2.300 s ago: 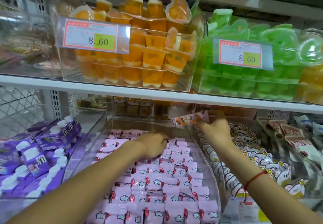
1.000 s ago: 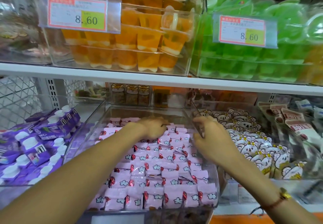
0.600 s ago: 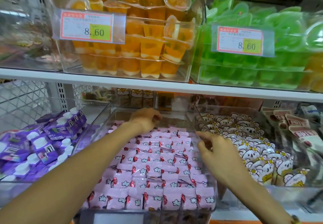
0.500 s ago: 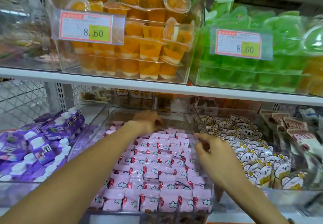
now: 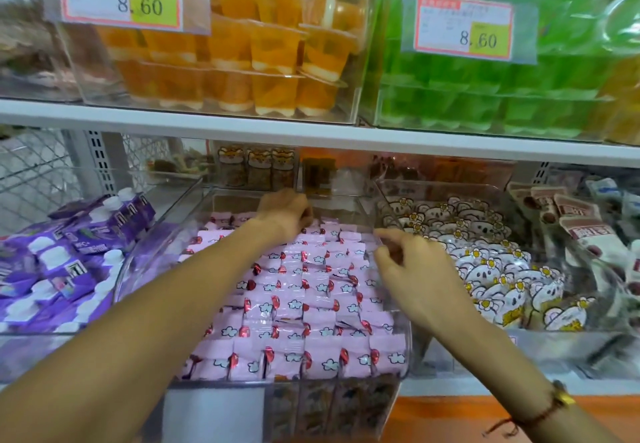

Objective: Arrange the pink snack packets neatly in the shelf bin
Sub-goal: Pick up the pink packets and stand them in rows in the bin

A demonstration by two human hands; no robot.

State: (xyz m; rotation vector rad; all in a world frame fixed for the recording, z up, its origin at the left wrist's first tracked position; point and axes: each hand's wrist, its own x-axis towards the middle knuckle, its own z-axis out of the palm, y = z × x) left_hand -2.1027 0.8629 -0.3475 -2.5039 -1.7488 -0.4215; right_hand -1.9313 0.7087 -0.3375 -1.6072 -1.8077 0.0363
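1. nearest the camera, the front rows of the pink packets stand in tidy lines against the front wall of the clear bin on the lower shelf.
2. they look light, soft and crinkly, with a slick wrapper – likely to slide over each other, so a gentle pinch on a packet's top edge or flat sides should serve better than a squeeze.
3. the right hand hovers over the right side of the bin, just beside its right wall. its grip is loose: thumb and forefinger sit apart, clamped on nothing, and the packets lie right under the fingertips.
4. farther back, the left hand reaches to the rear rows. its fingers are curled down onto the packets there – whether they pinch one i cannot tell.
5. the back rows look less even than the front, so that is probably where the straightening remains.
6. beyond, orange jelly cups fill a bin on the upper shelf.
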